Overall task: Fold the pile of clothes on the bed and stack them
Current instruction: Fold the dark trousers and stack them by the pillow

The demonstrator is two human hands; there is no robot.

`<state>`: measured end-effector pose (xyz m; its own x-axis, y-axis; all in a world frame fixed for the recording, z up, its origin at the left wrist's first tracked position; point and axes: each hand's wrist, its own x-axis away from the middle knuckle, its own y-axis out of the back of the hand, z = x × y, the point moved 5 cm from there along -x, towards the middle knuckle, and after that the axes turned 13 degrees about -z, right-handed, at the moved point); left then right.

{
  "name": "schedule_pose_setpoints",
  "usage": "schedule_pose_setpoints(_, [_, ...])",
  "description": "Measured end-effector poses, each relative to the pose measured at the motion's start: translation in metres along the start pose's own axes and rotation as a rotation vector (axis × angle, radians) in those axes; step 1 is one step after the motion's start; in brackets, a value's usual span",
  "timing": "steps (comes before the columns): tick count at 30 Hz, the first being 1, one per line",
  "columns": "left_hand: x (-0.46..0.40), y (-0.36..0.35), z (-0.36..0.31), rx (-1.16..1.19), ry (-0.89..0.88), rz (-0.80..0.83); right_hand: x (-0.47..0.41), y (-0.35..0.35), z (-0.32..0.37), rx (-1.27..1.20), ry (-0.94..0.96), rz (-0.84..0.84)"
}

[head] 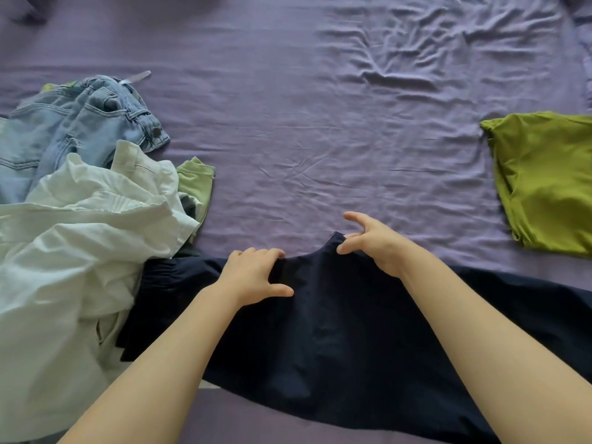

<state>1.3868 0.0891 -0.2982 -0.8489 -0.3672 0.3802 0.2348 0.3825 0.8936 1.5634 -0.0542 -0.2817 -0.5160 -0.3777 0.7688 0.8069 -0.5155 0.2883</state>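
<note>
Under both hands, dark navy garment [320, 315] is spread on bed [288, 139]; far edge is pinched by right hand [371, 245] and gripped by left hand [256, 277]; judged soft, light, best held at edge corners

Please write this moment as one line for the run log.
step: spreading dark navy garment | left hand: grips far edge | right hand: pinches far edge | folded: green top | unfolded pile: left
</note>
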Motion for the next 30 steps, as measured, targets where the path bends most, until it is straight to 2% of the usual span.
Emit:
schedule_pose_setpoints(1, [0.0,0.0,0.001,0.001,0.001,0.0,-0.001,0.001,0.004,0.037,0.019,-0.01])
schedule_pose_setpoints(4, [0.0,0.001,0.006,0.014,0.016,0.003,-0.006,-0.002,0.011,0.39,0.136,-0.056])
schedule_pose_setpoints(6, [0.0,0.001,0.01,-0.019,0.019,-0.004,-0.008,-0.012,0.013,0.474,0.175,-0.027])
schedule_pose_setpoints(9, [0.003,0.002,0.019,-0.135,-0.001,-0.044,-0.01,-0.023,0.015,0.443,0.181,0.021])
schedule_pose_setpoints(14, [0.011,0.01,0.038,-0.313,-0.049,-0.181,-0.017,-0.012,0.008,0.206,0.071,-0.045])
schedule_pose_setpoints(20, [0.027,0.026,0.056,-0.345,-0.071,-0.374,-0.022,-0.008,0.009,0.213,0.032,-0.024])
schedule_pose_setpoints(25, [0.03,0.037,0.057,-0.35,-0.14,-0.425,-0.025,-0.006,0.008,0.198,0.024,-0.032])
schedule_pose_setpoints(30, [0.034,0.042,0.066,-0.345,-0.148,-0.391,-0.03,0.0,0.01,0.154,0.024,-0.06])
